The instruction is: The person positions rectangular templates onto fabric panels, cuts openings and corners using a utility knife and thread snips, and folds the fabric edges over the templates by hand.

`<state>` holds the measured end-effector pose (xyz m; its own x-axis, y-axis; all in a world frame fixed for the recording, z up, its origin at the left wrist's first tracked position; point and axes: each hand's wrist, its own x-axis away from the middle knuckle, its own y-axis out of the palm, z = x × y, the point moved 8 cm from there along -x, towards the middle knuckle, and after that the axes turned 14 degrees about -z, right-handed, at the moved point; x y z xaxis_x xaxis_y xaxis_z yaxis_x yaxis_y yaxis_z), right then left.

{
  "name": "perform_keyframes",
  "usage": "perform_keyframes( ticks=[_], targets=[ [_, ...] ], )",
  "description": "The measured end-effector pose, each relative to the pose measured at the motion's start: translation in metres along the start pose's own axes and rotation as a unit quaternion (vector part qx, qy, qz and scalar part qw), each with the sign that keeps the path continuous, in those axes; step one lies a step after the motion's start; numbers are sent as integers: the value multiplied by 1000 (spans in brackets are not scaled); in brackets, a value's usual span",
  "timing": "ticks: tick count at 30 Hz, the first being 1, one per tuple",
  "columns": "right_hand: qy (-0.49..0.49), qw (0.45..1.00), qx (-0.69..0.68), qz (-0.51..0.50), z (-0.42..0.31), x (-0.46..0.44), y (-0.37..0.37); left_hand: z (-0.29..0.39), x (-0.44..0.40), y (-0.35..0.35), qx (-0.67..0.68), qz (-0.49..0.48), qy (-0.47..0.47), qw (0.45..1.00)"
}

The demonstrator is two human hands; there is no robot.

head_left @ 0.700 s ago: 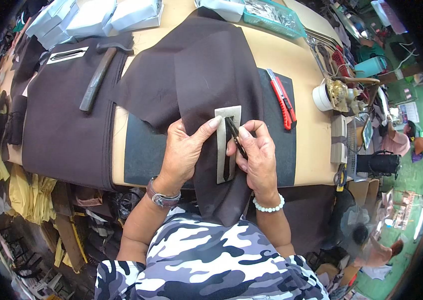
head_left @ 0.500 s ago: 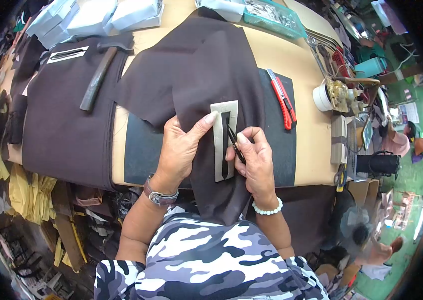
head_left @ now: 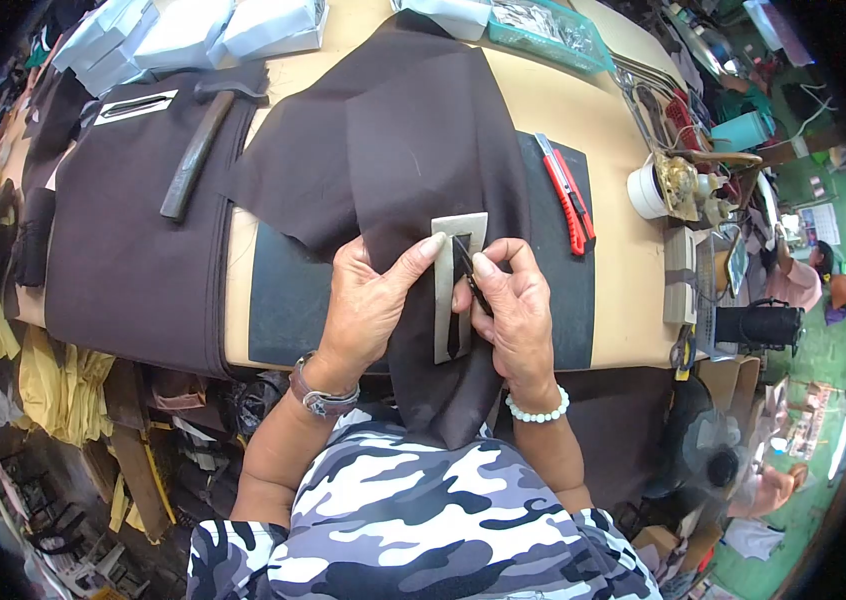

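Dark brown cloth (head_left: 413,130) lies over the table and hangs down against my shirt. On it is a pale rectangular frame piece (head_left: 445,310) with a long dark slot. My left hand (head_left: 368,305) pinches the cloth and the frame's left edge, thumb on top. In my right hand (head_left: 513,305) is a slim black pointed tool (head_left: 470,268), gripped between thumb and fingers, its tip at the upper end of the slot. The fingers beneath the cloth are partly hidden.
A dark mat (head_left: 293,300) lies under the cloth. Right of it is a red cutter (head_left: 568,200). At left, a hammer (head_left: 198,155) rests on stacked dark cloth (head_left: 133,240). A teal basket (head_left: 553,35) and a white tub (head_left: 645,192) stand farther off. A person (head_left: 795,280) is at far right.
Since the latest earlier frame, the frame piece and cloth have shifted slightly right and down with my left hand. The tool's tip has moved up to the slot's upper end.
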<state>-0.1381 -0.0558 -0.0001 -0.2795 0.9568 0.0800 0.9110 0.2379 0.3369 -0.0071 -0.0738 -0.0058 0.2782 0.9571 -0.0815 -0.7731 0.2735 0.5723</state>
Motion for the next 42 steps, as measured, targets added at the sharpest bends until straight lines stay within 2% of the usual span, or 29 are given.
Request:
perform_keyframes(
  ticks=[6,9,12,15,18,21,25,28,42],
  targets=[
    [1,1000,-1,6,3,-2,1,4,0,0,-16,10,-8,1000],
    [-5,998,61,15,4,-4,0,6,-5,-2,-35,22,-10,999],
    [-9,981,189,50,-5,2,1,4,-8,-6,-57,58,20,997],
    [21,984,168,56,-7,13,2,-5,-6,-9,-57,113,38,991],
    [39,994,77,60,10,18,3,-13,-2,-9,-43,136,51,988],
    [33,992,90,78,15,19,2,-15,5,-4,-40,147,63,986],
    [1,991,89,98,15,20,2,-12,9,1,-63,148,67,985],
    [-36,994,29,99,12,18,3,-13,12,3,-79,142,77,984],
    [-46,994,-13,98,15,16,0,-14,11,2,-45,122,50,990]
  ],
)
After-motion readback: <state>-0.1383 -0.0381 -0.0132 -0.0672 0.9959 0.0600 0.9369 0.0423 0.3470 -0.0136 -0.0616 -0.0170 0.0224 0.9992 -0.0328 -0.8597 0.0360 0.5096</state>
